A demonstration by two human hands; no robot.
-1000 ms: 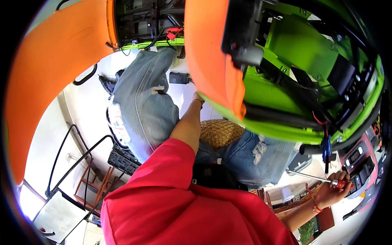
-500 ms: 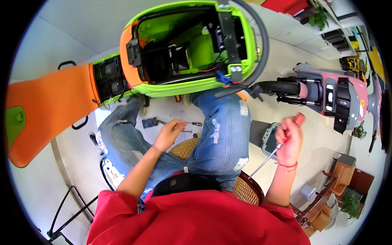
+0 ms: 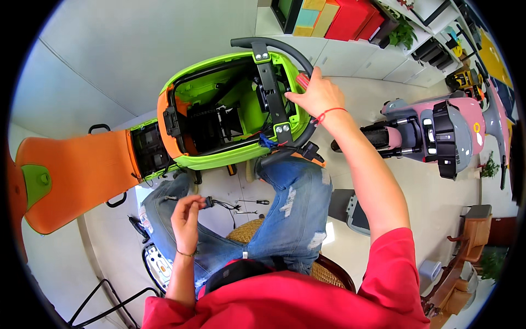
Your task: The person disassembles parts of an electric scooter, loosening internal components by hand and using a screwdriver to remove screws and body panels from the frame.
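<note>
My right hand (image 3: 320,96) grips a screwdriver by its red handle (image 3: 302,81), at the right end of a green-and-orange scooter body (image 3: 219,151). Its tip is hidden from me. Beside the hand are a dark curved tube (image 3: 298,55) and a black crossbar (image 3: 269,82) with silver bolts. My left hand (image 3: 186,222) hovers over my left knee, fingers curled together; whatever they may hold cannot be made out. Past its fingertips a dark part with a cable (image 3: 209,202) appears on the floor. Inside the scooter body are wires and black parts; blue wiring (image 3: 267,141) shows near the bar.
A long orange seat (image 3: 82,170) extends left. On the floor lie another screwdriver (image 3: 262,202) and a wrench (image 3: 245,212). At right stand a pink-and-grey scooter (image 3: 460,126) and a grey case (image 3: 356,216). White cabinets (image 3: 350,57) line the back. I sit on a woven chair (image 3: 329,274).
My right hand has carried the screwdriver from the right side, up and leftward to the scooter body. My left hand has moved left, its fingers curling. The view has shifted too.
</note>
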